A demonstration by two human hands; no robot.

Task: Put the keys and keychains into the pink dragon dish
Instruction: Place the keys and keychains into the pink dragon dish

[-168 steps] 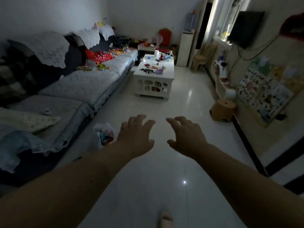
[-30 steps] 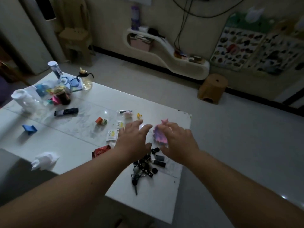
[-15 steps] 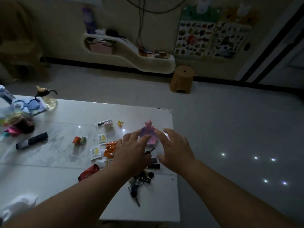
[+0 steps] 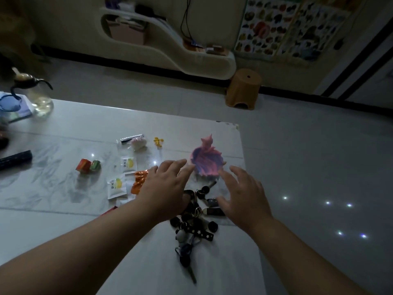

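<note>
The pink dragon dish (image 4: 206,162) stands near the right edge of the white table (image 4: 70,218), with nothing visible inside it. A dark heap of keys and keychains (image 4: 192,226) lies on the table just nearer to me, partly hidden under my hands. My left hand (image 4: 168,188) hovers palm down over the heap's left part, its fingers spread and reaching towards the dish. My right hand (image 4: 242,196) hovers over the heap's right side, fingers apart. Neither hand holds anything.
Left of the dish lie white sachets (image 4: 116,185), an orange wrapper (image 4: 139,180), two small red and green cubes (image 4: 88,166), a yellow figure (image 4: 158,141) and a dark remote (image 4: 16,159). A glass pot (image 4: 40,99) stands far left. A brown stool (image 4: 243,88) sits on the floor.
I have walked from across the room to the table. In the last second my view has come closer and both hands have spread apart, uncovering the dish between them.
</note>
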